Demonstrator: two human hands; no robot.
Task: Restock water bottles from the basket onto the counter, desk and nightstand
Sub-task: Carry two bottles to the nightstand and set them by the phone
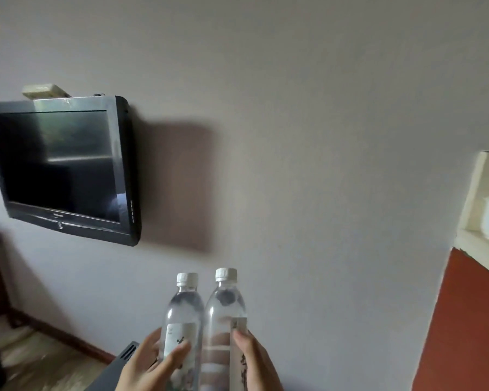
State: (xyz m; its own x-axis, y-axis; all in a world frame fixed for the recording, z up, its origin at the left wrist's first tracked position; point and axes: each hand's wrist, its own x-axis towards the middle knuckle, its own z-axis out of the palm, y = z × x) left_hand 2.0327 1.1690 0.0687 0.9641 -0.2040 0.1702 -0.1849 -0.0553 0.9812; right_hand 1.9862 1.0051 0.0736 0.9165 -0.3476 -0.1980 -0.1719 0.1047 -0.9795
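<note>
Two clear water bottles with white caps stand upright side by side at the bottom centre, held up in front of a plain wall. My left hand [148,365] wraps the left bottle [184,311] around its white label. My right hand [256,362] grips the right bottle [226,306] at its label. The two bottles touch each other. Their bases are cut off by the frame's lower edge. No basket, counter, desk or nightstand top shows clearly.
A black flat television [62,167] hangs on the wall at the left, a beige remote [44,91] on top of it. A cream shelf niche [483,198] with a white container sits at the right above a red-brown panel [469,328]. Dark furniture [116,368] lies below my hands.
</note>
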